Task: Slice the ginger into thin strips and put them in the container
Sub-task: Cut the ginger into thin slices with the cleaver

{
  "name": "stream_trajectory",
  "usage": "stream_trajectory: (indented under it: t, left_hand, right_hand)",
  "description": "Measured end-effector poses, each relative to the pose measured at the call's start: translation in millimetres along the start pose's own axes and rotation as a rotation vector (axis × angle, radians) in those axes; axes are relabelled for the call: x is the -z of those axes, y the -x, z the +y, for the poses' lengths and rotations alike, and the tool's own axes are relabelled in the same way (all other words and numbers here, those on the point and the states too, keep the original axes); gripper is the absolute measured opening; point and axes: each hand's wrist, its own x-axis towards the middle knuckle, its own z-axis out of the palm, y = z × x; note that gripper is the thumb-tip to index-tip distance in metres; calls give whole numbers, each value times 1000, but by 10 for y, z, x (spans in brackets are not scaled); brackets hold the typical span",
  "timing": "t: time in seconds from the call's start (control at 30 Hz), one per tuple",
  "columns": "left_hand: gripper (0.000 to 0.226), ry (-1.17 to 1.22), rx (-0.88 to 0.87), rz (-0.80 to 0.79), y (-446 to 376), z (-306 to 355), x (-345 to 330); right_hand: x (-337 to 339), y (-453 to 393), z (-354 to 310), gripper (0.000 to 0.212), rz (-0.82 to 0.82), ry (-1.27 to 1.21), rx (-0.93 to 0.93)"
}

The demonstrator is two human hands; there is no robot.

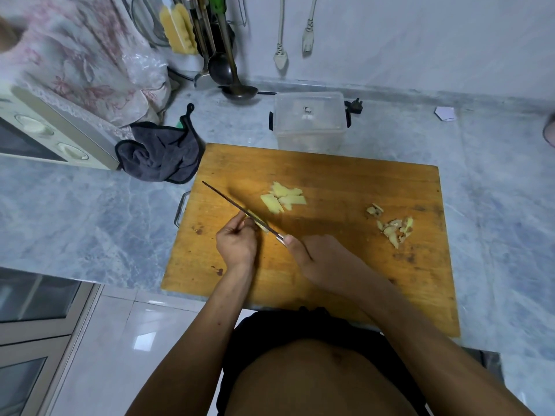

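Observation:
On the wooden cutting board (345, 187) my left hand (237, 241) pinches a small piece of ginger (259, 221) with curled fingers. My right hand (318, 256) grips the handle of a knife (237, 207), whose blade runs up and left and rests against that piece. A little pile of pale yellow ginger slices (283, 196) lies just beyond the blade. Brownish ginger peelings (392, 225) are scattered at the board's right side. A clear plastic container (309, 121) with black clips stands behind the board's far edge.
A dark cloth (162, 154) lies left of the board, next to a cream oven (45, 136). Ladles (228, 70) and utensils hang at the back wall. Two plugs (280, 58) dangle on the wall. The marble counter (495, 190) ends at my body.

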Motion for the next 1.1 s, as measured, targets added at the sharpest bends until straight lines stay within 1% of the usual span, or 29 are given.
stream_trajectory:
  t: [0.3,0.4,0.7,0.8,0.93,1.1]
  left_hand:
    - [28,-28,2,35,4,22,-20]
    - [26,-19,-5,44,25,34,-22]
    - [33,7,4,76,64,80,-54]
    - [34,7,3,82,66,83,-66]
    - [34,-13,-15,81,69,82,-67]
    - [37,-13,-7,86,57,70,-69]
  right_hand:
    - [-37,-2,-8,53,25,-15,2]
    - [-37,9,-40,56,17,-16,-3]
    - [-24,17,-58,63,17,-43,-20]
    - [-17,1,-69,62,13,-51,-26]
    - [-15,-2,-65,55,11,-33,-36]
    - [-14,-35,-70,58,-7,-26,-34]
